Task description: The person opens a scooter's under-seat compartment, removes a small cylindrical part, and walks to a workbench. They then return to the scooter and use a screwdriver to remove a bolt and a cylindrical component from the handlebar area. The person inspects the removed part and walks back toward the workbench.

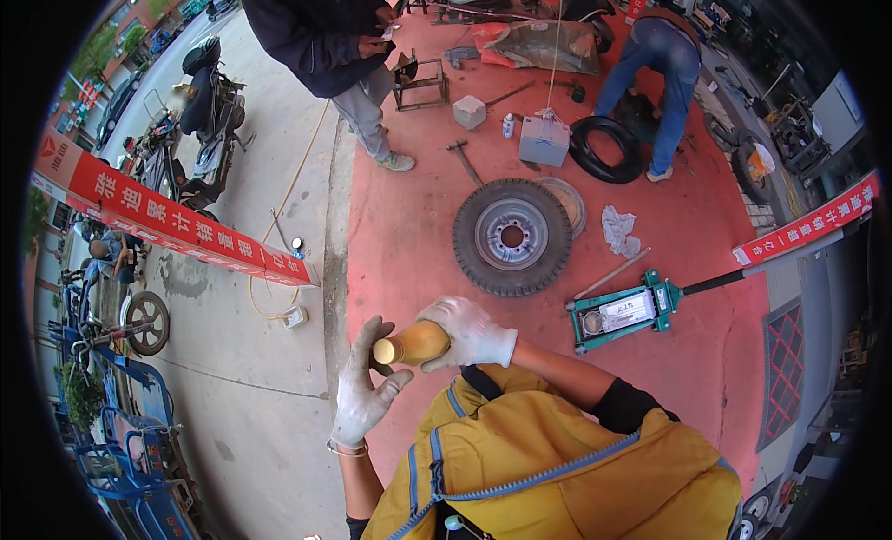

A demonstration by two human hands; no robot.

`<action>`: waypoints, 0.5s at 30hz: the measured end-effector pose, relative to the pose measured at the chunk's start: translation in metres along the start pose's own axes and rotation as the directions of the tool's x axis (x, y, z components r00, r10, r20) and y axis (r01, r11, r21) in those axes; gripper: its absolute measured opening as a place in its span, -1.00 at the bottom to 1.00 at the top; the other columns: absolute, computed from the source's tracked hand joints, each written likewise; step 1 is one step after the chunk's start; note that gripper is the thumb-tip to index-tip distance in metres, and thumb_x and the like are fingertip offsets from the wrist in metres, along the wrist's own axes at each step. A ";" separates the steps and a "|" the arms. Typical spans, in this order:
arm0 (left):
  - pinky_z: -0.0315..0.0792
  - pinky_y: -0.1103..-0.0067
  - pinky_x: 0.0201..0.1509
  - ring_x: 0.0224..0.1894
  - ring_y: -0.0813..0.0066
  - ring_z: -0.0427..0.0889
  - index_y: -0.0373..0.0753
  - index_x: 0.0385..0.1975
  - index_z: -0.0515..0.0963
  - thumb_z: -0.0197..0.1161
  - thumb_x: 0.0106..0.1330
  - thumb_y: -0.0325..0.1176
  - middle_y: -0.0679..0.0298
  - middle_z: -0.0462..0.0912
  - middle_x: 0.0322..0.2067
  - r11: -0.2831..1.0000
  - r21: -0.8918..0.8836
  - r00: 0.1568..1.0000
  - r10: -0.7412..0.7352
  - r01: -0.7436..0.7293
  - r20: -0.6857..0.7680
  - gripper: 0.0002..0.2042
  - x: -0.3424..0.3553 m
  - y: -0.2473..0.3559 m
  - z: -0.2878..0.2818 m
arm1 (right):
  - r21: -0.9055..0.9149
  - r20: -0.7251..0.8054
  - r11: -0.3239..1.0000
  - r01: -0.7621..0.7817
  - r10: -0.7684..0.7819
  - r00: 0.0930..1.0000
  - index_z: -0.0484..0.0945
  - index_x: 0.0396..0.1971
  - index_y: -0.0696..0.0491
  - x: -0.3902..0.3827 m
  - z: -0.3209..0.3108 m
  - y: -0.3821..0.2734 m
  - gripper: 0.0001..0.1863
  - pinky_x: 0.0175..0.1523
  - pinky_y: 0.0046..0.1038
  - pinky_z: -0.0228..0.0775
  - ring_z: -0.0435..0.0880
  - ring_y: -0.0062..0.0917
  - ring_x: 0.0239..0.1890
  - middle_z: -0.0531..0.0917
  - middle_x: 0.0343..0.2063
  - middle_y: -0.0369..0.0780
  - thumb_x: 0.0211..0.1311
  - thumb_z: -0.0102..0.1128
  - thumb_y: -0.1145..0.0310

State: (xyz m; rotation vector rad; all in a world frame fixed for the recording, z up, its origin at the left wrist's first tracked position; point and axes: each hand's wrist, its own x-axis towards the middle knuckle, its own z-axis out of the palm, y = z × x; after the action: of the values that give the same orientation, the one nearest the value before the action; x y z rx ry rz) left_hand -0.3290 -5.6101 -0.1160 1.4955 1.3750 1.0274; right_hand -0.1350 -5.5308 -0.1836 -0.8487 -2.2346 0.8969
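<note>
In front of my chest, my right hand in a white glove is wrapped round an amber-yellow bottle. The bottle lies tilted on its side, its pale gold end pointing left. Beside that end is my left hand, also gloved, with its grey-coated thumb and fingers spread apart around it. Whether the left fingertips touch the bottle is hard to tell. Beyond my hands, a tyre on a grey wheel rim rests flat on the red floor, partly over a round metal ring.
A green floor jack sits to the right, near a white rag. Farther off are a hammer, a grey box, a spray can and a black inner tube. One person stands; another bends over.
</note>
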 end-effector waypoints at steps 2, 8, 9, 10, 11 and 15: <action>0.48 0.57 -0.21 -0.16 0.45 0.56 -0.27 0.11 0.33 0.47 -0.06 -0.36 0.17 0.53 0.00 0.998 0.061 0.999 -0.033 0.030 0.037 -0.33 0.026 -0.011 -0.013 | 0.033 -0.041 0.997 -0.074 0.076 0.996 0.54 -0.31 0.04 0.021 0.002 0.001 -0.41 -0.09 -0.22 0.41 0.55 -0.21 -0.22 0.60 -0.37 -0.15 -0.39 0.51 0.01; 0.44 0.44 0.03 -0.12 0.34 0.58 -0.28 -0.03 0.46 0.55 -0.17 -0.24 0.21 0.59 -0.15 0.981 0.193 0.999 -0.004 -0.004 0.042 -0.36 0.105 -0.047 -0.059 | 0.074 -0.084 0.997 0.001 0.005 0.996 0.53 -0.27 0.03 0.120 0.021 0.027 -0.38 -0.09 -0.23 0.42 0.57 -0.22 -0.18 0.61 -0.34 -0.13 -0.38 0.51 0.00; 0.44 0.44 0.04 -0.11 0.36 0.58 -0.29 -0.02 0.46 0.56 -0.16 -0.24 0.20 0.59 -0.14 0.991 0.130 0.999 -0.040 0.035 0.035 -0.36 0.118 -0.051 -0.068 | 0.062 -0.048 0.998 -0.013 0.016 0.999 0.53 -0.26 0.02 0.138 0.024 0.034 -0.37 -0.08 -0.24 0.43 0.57 -0.22 -0.18 0.61 -0.33 -0.13 -0.38 0.52 0.00; 0.44 0.44 0.04 -0.10 0.38 0.58 -0.30 -0.02 0.46 0.56 -0.16 -0.25 0.19 0.59 -0.13 0.996 0.053 0.997 -0.077 0.075 0.025 -0.36 0.131 -0.055 -0.078 | 0.084 -0.051 0.996 0.040 -0.036 0.998 0.53 -0.25 0.02 0.158 0.028 0.040 -0.37 -0.07 -0.24 0.43 0.57 -0.22 -0.18 0.61 -0.31 -0.13 -0.37 0.52 0.00; 0.44 0.44 0.05 -0.08 0.40 0.57 -0.32 -0.02 0.45 0.56 -0.15 -0.25 0.18 0.58 -0.12 0.993 -0.025 0.994 -0.112 0.112 0.017 -0.36 0.145 -0.056 -0.088 | 0.104 -0.018 0.994 0.046 -0.044 0.999 0.52 -0.24 0.02 0.179 0.029 0.045 -0.37 -0.06 -0.24 0.43 0.57 -0.22 -0.18 0.61 -0.29 -0.13 -0.37 0.52 0.00; 0.43 0.45 0.06 -0.07 0.41 0.55 -0.37 0.00 0.42 0.55 -0.12 -0.27 0.15 0.57 -0.10 0.987 -0.059 0.974 -0.154 0.146 -0.167 -0.35 0.192 -0.066 -0.122 | 0.157 0.026 0.971 0.180 -0.186 0.982 0.53 -0.19 0.02 0.262 0.031 0.077 -0.34 -0.04 -0.24 0.44 0.57 -0.18 -0.18 0.61 -0.28 -0.12 -0.36 0.50 -0.01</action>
State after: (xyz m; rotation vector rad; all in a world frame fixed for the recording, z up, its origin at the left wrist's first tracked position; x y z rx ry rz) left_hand -0.4535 -5.4091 -0.1352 1.2717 1.5492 1.1037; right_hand -0.2957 -5.3074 -0.1886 -0.5483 -2.2024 0.9907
